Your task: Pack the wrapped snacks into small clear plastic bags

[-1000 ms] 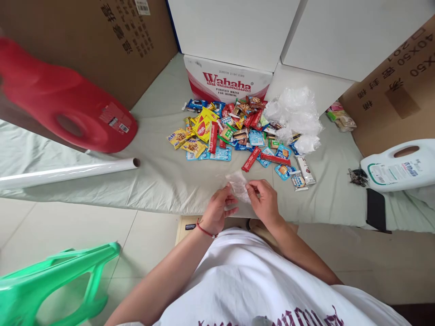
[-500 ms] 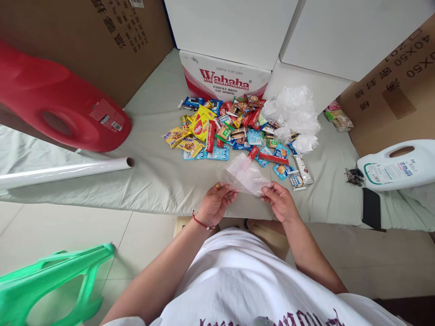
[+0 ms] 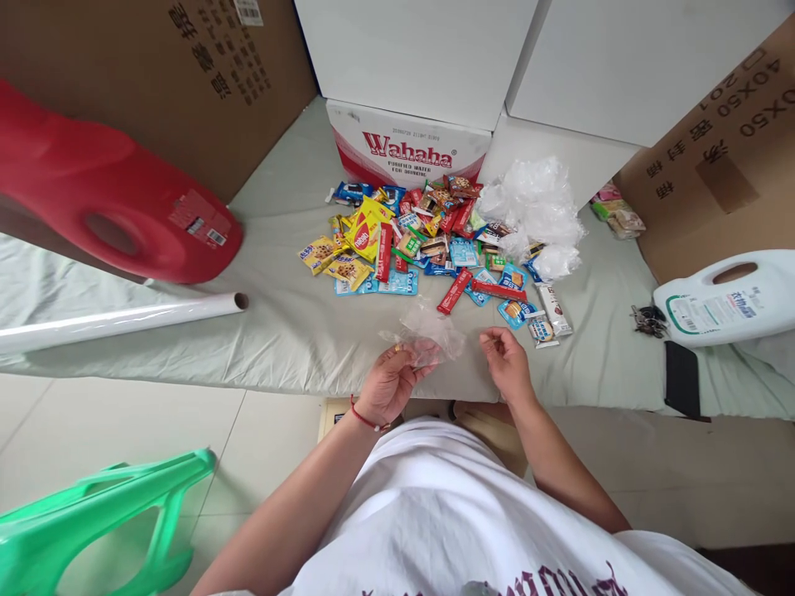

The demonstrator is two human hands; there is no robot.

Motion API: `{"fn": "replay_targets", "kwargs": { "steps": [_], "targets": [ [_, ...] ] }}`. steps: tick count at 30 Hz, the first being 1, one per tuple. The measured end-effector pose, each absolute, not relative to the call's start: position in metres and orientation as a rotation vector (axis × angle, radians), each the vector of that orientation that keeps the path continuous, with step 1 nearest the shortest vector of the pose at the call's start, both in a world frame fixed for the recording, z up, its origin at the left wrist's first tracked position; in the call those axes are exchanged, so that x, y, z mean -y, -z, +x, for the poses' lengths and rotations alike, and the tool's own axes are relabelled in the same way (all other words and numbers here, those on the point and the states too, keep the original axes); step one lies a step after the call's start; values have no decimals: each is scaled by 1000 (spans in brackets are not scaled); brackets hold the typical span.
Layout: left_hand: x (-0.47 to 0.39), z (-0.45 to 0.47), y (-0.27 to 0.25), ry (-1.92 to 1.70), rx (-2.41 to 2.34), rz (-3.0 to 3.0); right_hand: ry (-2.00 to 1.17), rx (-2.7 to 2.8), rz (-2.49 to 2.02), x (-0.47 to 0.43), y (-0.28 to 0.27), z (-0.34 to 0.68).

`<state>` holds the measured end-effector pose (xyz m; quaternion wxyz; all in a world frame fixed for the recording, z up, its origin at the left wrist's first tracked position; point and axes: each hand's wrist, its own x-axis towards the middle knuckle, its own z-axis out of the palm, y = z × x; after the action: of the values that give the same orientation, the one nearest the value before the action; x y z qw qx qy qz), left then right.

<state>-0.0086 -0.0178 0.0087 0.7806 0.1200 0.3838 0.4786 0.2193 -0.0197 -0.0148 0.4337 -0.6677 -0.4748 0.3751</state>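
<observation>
A clear thin plastic bag (image 3: 428, 327), crumpled and see-through, hangs over the front part of the cloth. My left hand (image 3: 392, 377) pinches its near left edge between thumb and fingers, with some fingers showing through the film. My right hand (image 3: 506, 364) is apart from the bag, to its right, with fingers curled in and nothing visible in them. Just beyond the bag lies a red wrapped bar (image 3: 455, 291). Behind it spreads a pile of packaged snacks, among them a yellow packet (image 3: 371, 228) and a light blue packet (image 3: 464, 252).
A heap of clear plastic bags (image 3: 534, 203) sits right of the snacks, before a Wahaha carton (image 3: 407, 147) and white boxes. A red jug (image 3: 142, 199) and white roll (image 3: 124, 321) lie left; a white detergent bottle (image 3: 733, 302), keys (image 3: 649, 321) and black phone (image 3: 681, 379) lie right.
My right hand has let go of the plastic bag and sits apart from it. The bag has bunched toward my left hand, uncovering the red wrapped bar.
</observation>
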Motion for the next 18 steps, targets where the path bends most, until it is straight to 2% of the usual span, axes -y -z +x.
{"fn": "replay_targets", "kwargs": {
  "steps": [7,15,18],
  "targets": [
    [20,-6,-6,-1027,-870,292,-1076,1244,-1639,10,27,209],
    [12,-11,9,-1107,-1062,249,-624,1446,-1605,20,-8,226],
    [8,-14,10,-1107,-1062,234,-592,1417,-1618,26,-11,237]
  ]
}}
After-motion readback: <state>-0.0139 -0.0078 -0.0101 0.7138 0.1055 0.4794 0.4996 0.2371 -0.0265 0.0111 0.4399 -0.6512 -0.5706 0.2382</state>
